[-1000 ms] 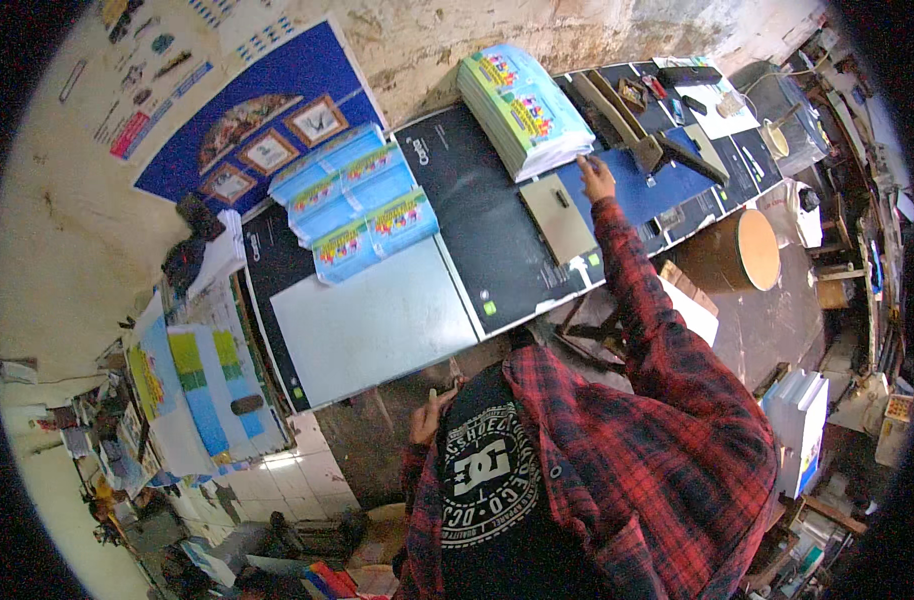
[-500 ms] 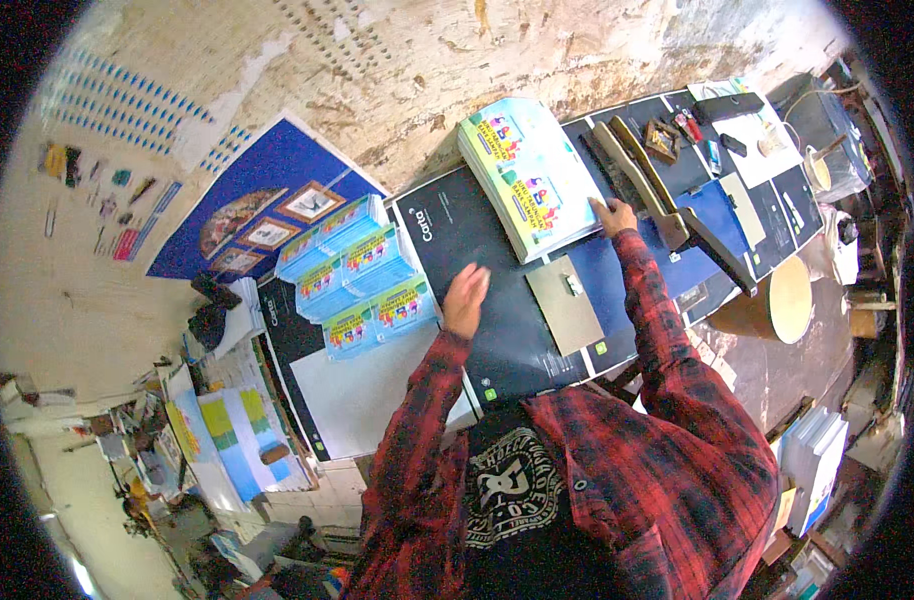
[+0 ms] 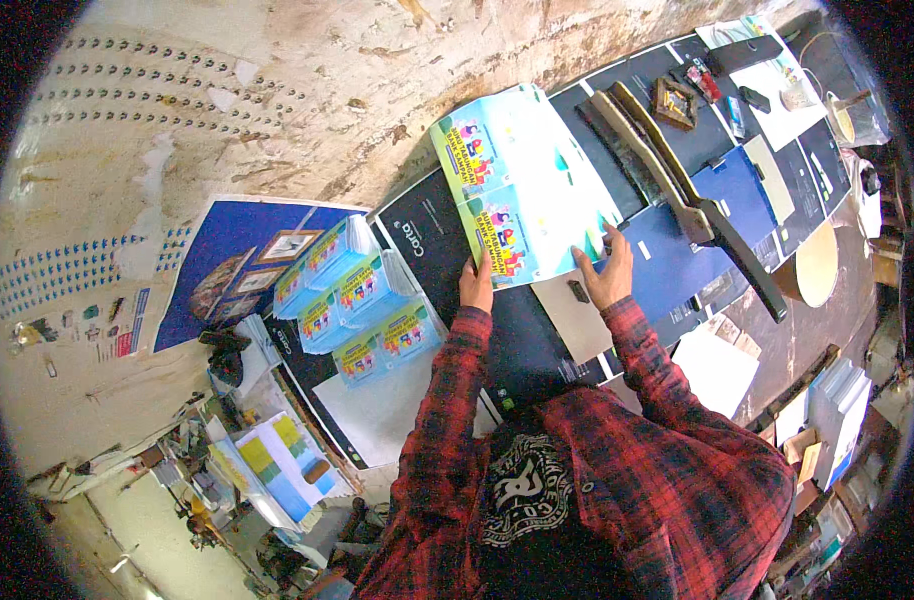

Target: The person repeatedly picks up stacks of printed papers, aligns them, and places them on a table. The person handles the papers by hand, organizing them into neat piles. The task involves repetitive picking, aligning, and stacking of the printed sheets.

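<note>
On a long black-topped table (image 3: 522, 345), a stack of glossy white, green and blue paper sheets (image 3: 542, 180), printed with cartoon figures, is set near a stained plaster wall (image 3: 367, 95). The stack's near left corner is touched by the left hand (image 3: 477, 288); whether its fingers are pinched on the paper cannot be told. The near right corner is touched by the right hand (image 3: 609, 278), its fingers spread and its thumb held apart.

Left of the stack: light-blue printed paper bundles (image 3: 382, 345), laid in three rows. Left of and nearer than the stack: a flat pale-grey rectangular panel (image 3: 377, 415). On its near side: a flat beige rectangular board (image 3: 577, 330), on which a small dark block (image 3: 578, 291) is placed. Right of the stack: a long brown wooden bar (image 3: 657, 165) with a black arm, laid partly over a flat dark-blue panel (image 3: 667, 250); farther right, a small brown wooden box (image 3: 658, 98).
</note>
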Tool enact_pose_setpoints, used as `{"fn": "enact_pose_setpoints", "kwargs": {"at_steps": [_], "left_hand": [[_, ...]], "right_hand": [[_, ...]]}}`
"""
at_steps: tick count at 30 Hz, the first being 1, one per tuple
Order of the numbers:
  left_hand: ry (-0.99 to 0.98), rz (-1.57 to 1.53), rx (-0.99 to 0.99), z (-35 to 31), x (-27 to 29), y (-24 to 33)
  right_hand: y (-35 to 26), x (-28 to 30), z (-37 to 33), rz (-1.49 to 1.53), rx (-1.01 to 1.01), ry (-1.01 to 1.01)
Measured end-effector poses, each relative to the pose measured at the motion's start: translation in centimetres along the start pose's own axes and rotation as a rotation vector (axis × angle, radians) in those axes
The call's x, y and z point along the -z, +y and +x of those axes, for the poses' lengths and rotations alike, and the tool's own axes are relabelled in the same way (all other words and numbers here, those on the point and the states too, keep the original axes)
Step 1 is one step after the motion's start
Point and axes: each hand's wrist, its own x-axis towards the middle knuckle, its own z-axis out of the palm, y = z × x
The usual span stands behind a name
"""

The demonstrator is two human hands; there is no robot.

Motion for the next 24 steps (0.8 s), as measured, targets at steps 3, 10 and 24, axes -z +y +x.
{"fn": "enact_pose_setpoints", "kwargs": {"at_steps": [3,10,24], "left_hand": [[-0.094,-0.133,-0.025,-0.8,0.9,0.3],[-0.174,-0.356,0.003,-3.9,0.3,4.9],[-0.285,-0.689,0.08,-13.4,-8.3,14.1]], "right_hand": [[0.2,0.2,-0.5,0.075,0.015,-0.04],[-0.3,2.3,0.0,0.201,-0.002,-0.144],[-4.1,9.8,2.0,-0.245,0.751,0.227]]}}
